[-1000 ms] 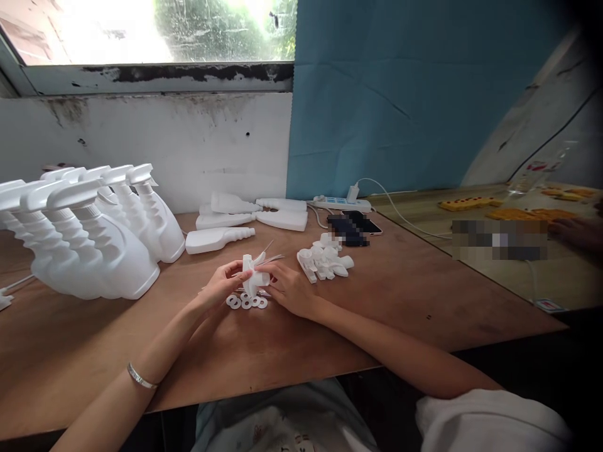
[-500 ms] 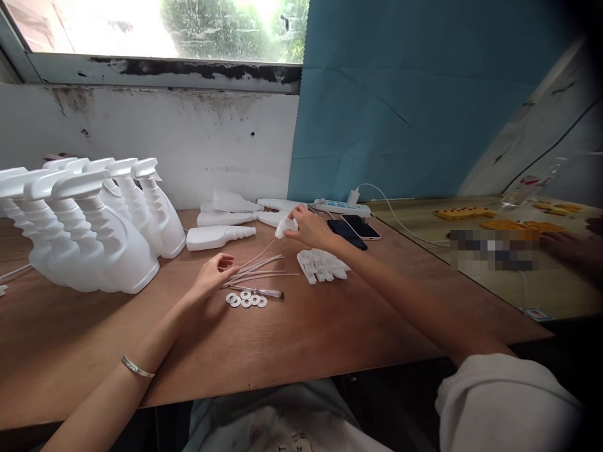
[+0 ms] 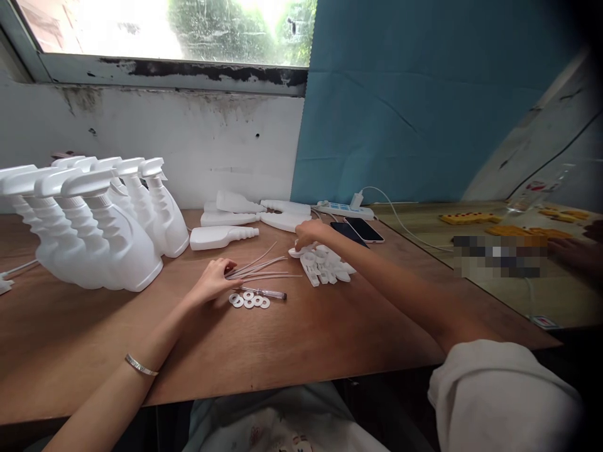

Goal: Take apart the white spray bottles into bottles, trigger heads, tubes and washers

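Observation:
My left hand (image 3: 215, 280) is on the table with its fingers and thumb closed round the left ends of several thin white tubes (image 3: 264, 275); the fingertips are partly hidden. Just in front of the tubes lie a screwdriver with a clear handle (image 3: 271, 293) and several flat white washers (image 3: 249, 301). With fingers bent down, my right hand (image 3: 311, 232) grips a white spray head (image 3: 296, 252), partly covered by the hand. That piece is at the upper left edge of a pile of white spray heads (image 3: 327, 267).
White spray bottles (image 3: 127, 245) with heads on stand at the left. Other bottles without heads (image 3: 223, 237) lie toward the wall. Two phones (image 3: 365, 230) and a power strip (image 3: 346, 209) are behind my right arm. Another person's hand (image 3: 570, 251) is at the right-hand table.
My right hand has come down toward me with the white spray head, from above the table to the pile's edge. My left fingers have lowered and closed onto the tubes. The view has shifted slightly.

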`<state>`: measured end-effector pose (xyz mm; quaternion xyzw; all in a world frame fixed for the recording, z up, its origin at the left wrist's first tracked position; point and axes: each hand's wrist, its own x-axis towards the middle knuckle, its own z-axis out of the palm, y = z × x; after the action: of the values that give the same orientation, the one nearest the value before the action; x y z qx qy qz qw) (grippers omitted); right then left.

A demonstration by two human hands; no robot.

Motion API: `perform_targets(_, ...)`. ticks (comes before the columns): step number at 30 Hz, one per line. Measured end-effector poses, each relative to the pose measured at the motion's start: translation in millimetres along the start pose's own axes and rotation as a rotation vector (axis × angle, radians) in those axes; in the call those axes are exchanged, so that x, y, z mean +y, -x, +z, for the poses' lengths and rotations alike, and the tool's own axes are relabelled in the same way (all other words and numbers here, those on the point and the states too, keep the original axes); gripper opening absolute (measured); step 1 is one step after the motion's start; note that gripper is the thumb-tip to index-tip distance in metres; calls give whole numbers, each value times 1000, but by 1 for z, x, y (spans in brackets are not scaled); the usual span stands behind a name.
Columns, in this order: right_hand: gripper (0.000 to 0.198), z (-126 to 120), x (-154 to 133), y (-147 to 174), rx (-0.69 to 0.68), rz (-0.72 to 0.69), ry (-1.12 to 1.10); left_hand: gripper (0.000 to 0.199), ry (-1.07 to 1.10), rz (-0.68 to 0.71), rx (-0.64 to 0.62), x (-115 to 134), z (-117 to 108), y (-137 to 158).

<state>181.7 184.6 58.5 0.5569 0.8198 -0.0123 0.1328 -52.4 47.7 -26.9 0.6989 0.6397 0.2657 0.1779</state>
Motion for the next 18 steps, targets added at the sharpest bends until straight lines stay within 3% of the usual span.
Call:
perform_targets(3,30,-11,1,8,27,-4,-31,46,-3,16,-1,-2,1,-1)
perform_targets(7,37,-11,-16,32,204,-95,-161,41,81,30,11,-7,3,-3)
perform_targets(12,51,37,-60,69,337,-277,-388,25,62,76,-11,-10,1,-3)
perform_targets(14,51,61,-69,76,343,-345,-655,20,49,70,-25,-12,-4,-2)
perform_targets(18,50,96,-67,74,393,-278,-758,14,36,-43,-65,-16,-19,-2)
